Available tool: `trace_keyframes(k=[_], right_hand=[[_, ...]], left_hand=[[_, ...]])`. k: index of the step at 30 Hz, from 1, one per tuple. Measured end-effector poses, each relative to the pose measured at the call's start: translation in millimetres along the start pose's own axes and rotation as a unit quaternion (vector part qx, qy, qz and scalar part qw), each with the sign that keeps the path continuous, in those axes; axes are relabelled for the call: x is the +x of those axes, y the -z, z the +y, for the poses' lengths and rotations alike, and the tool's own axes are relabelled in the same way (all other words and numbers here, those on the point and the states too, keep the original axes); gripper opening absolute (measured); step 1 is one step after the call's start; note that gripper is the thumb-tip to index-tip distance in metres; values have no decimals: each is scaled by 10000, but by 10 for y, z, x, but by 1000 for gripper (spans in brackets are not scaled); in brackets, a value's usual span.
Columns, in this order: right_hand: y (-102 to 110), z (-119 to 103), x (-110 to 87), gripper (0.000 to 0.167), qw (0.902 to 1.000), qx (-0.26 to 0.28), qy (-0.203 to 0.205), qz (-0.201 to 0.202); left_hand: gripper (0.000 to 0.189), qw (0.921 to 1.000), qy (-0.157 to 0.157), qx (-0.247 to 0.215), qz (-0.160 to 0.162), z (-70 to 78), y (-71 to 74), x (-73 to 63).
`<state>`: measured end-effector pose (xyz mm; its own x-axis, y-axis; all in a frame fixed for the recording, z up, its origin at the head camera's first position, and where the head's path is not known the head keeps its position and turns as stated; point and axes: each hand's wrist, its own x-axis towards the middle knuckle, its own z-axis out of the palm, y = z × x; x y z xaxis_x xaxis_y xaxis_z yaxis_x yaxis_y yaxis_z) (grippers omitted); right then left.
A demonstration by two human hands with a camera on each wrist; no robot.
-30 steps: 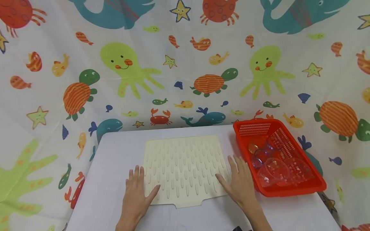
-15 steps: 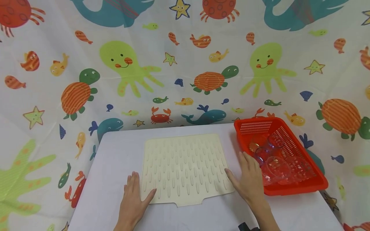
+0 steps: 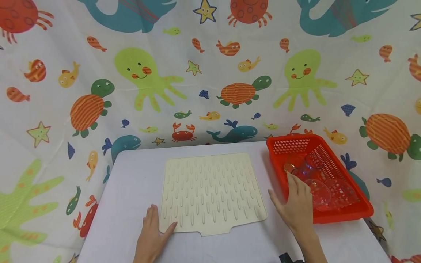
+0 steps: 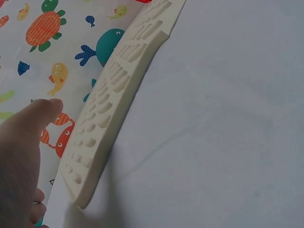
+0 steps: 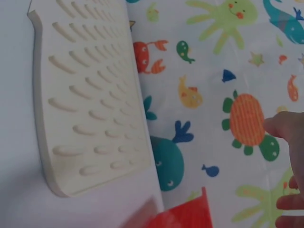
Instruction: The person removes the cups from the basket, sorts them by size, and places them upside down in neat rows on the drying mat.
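Observation:
A cream board with rows of raised oblong ridges lies flat on the white table, a short tab on its near edge. My left hand is by its near left corner, fingers straight, thumb reaching toward that corner; contact is unclear. In the left wrist view the thumb shows beside the board, holding nothing. My right hand hovers at the left side of a red plastic basket, hiding part of its rim, with nothing in its grasp. Clear glass-like vessels lie inside the basket.
A small amber piece and a bluish-purple transparent piece are also in the basket. Behind the white table hangs a curtain printed with sea animals. A dark strap end shows near my right wrist.
My right hand has moved right, from over the board's right edge to the basket's left side. My left hand has drawn slightly back toward me. The board and basket stay put.

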<state>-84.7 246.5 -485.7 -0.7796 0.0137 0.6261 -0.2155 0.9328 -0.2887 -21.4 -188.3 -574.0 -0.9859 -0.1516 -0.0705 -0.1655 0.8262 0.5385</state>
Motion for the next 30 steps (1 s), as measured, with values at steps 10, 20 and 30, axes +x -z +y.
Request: trace_keyframes(k=[10, 20, 30], right_hand=[[99, 212, 16, 80, 9992, -114, -177, 333], [224, 387, 3, 85, 9960, -497, -691, 263], [346, 444, -22, 96, 9762, -1053, -1804, -581]], left_hand=[[119, 9998, 107, 111, -145, -130, -117, -54], [128, 9983, 128, 397, -396, -165, -139, -51], [119, 9994, -160, 267, -119, -182, -169, -58]])
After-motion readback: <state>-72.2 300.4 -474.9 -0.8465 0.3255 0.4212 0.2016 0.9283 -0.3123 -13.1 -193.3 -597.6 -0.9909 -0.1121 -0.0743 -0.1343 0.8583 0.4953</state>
